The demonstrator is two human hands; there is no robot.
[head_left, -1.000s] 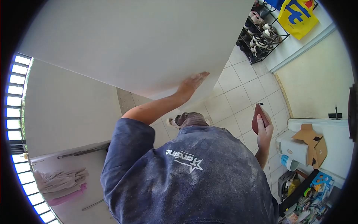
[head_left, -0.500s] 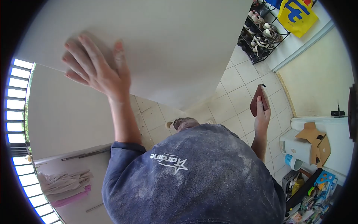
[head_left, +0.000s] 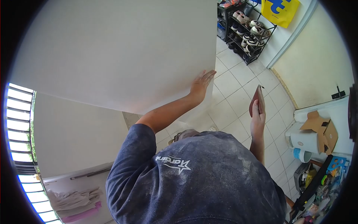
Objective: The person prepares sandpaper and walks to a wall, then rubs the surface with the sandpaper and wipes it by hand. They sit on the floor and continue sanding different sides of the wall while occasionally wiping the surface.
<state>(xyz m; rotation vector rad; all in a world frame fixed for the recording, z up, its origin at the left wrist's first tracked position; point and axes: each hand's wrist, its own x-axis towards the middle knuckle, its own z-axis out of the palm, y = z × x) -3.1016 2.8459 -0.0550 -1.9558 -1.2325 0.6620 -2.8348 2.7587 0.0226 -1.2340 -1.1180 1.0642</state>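
A white wall panel (head_left: 123, 56) fills the upper left, and its straight vertical edge drops down near the middle of the view. Flat against that panel, close to the edge, lies my left hand (head_left: 202, 85), fingers stretched and holding nothing. My right hand (head_left: 258, 121) is wrapped round a sanding block (head_left: 255, 99) with a reddish-brown abrasive face. The block stands on end in the hand, apart from the wall, over the floor. White dust covers my dark blue shirt (head_left: 212, 179).
A black shoe rack (head_left: 248, 41) stands beyond the edge, beneath a yellow bag (head_left: 281, 13). An open carton (head_left: 324, 128) and a heap of tools (head_left: 328, 190) lie at right. Pale tiles (head_left: 235, 112) cover the floor. Cloths (head_left: 76, 199) hang near the barred window (head_left: 20, 112).
My left hand has slid right across the wall, from its left part to near the vertical edge. The view has shifted a little. My right hand keeps the sanding block.
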